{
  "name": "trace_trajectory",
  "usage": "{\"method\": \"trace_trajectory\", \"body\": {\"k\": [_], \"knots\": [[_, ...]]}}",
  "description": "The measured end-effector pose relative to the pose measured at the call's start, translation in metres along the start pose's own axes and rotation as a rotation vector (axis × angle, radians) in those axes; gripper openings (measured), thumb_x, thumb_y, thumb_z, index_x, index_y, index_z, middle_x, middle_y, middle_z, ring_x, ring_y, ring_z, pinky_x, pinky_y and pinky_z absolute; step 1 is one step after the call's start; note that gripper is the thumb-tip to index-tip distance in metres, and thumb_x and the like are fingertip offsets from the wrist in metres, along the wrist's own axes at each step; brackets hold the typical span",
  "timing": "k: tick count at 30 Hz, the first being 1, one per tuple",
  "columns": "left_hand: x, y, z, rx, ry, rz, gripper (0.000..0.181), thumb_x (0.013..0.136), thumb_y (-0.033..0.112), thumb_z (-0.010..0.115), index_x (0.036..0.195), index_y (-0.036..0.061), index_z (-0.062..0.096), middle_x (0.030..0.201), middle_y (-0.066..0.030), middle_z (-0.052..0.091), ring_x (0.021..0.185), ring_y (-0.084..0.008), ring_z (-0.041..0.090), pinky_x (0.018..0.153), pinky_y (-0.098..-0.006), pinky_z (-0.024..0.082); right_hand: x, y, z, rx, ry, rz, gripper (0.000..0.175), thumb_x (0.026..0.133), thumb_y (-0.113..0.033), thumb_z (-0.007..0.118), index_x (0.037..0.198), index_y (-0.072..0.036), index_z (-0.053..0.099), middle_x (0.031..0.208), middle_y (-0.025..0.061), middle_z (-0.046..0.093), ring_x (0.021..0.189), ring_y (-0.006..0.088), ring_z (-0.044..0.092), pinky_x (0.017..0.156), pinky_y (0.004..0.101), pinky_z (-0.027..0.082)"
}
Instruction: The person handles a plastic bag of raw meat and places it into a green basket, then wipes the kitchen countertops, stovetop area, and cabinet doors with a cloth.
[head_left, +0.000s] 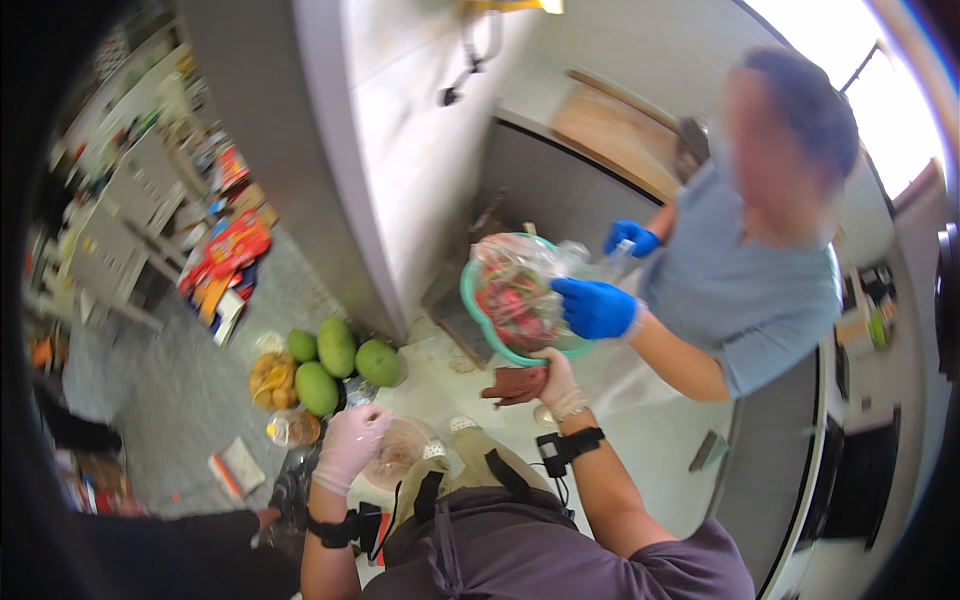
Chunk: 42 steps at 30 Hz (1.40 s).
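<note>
My right hand (561, 384), in a thin whitish glove, is shut on a reddish-brown cloth (516, 385). Its fingertips meet the lower rim of a turquoise plastic basin (471, 296). Inside the basin sits a clear plastic bag (517, 300) of pink-and-green produce, possibly dragon fruit. Facing me, a person in blue gloves has one gloved hand (598, 307) at the bag and the other (631, 238) just behind it. My left hand (352, 446), also gloved, is curled with nothing visible in it. It hovers beside a round, pale tub (401, 454) on the floor.
Several green melons (336, 347), a bag of potato-like produce (273, 381) and a plastic jug (292, 427) stand on the floor to my left. A wall edge (375, 300) rises ahead. A dark-sleeved person (187, 551) is at lower left. Red packages (232, 251) lie farther off.
</note>
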<state>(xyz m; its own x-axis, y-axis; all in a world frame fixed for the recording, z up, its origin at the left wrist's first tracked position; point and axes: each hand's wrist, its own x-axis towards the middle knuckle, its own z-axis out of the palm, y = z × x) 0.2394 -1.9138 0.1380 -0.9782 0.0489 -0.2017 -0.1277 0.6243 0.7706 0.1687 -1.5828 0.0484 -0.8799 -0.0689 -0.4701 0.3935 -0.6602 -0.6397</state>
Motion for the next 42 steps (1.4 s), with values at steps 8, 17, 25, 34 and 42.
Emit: {"method": "trace_trajectory", "body": {"k": [8,17,25,34,42], "knots": [[-0.035,-0.04,-0.012,0.301,0.023,-0.142,0.041,0.084,0.038,0.045,0.071,0.0044,0.065,0.07,-0.0192,0.06,0.066,-0.0348,0.058,0.063,-0.043,0.046,0.018,0.001,-0.052,-0.171,0.039,0.022,0.023,0.071,-0.017,0.051,0.088,-0.003,0.057,0.088,0.0086,0.061,0.084,0.0225,0.058,0.076,0.0351,0.047],[-0.117,-0.073,-0.031,0.128,0.253,-0.467,0.045,0.081,0.044,0.046,0.071,0.0042,0.066,0.068,-0.0207,0.059,0.065,-0.0355,0.058,0.063,-0.042,0.045,0.0,-0.017,-0.038,-0.184,-0.051,0.128,0.039,0.07,-0.021,0.053,0.103,-0.001,0.054,0.099,0.0104,0.058,0.092,0.0259,0.055,0.083,0.0373,0.044],[-0.152,-0.084,-0.016,0.034,0.252,-0.752,0.045,0.08,0.045,0.046,0.079,0.0049,0.066,0.078,-0.0218,0.061,0.075,-0.0352,0.059,0.069,-0.0413,0.046,0.02,-0.021,-0.034,-0.211,-0.012,0.193,0.037,0.072,-0.026,0.053,0.099,-0.001,0.055,0.098,0.0102,0.059,0.093,0.0253,0.054,0.081,0.0374,0.045],[-0.122,-0.081,-0.033,0.074,0.376,-0.732,0.043,0.076,0.043,0.053,0.07,0.002,0.066,0.073,-0.0215,0.06,0.071,-0.0361,0.059,0.066,-0.0425,0.047,0.024,-0.035,-0.034,-0.244,-0.041,0.187,0.034,0.073,-0.025,0.051,0.097,-0.001,0.058,0.1,0.0112,0.06,0.095,0.0261,0.056,0.085,0.0366,0.044],[-0.115,-0.084,-0.021,0.144,0.738,-0.388,0.01,0.069,0.011,0.051,0.06,0.0044,0.051,0.06,-0.0145,0.055,0.059,-0.0353,0.054,0.053,-0.041,0.042,0.012,-0.041,-0.029,-0.249,-0.027,0.181,0.034,0.074,-0.023,0.052,0.097,0.0,0.057,0.101,0.0117,0.06,0.095,0.0263,0.055,0.085,0.0367,0.044]]}}
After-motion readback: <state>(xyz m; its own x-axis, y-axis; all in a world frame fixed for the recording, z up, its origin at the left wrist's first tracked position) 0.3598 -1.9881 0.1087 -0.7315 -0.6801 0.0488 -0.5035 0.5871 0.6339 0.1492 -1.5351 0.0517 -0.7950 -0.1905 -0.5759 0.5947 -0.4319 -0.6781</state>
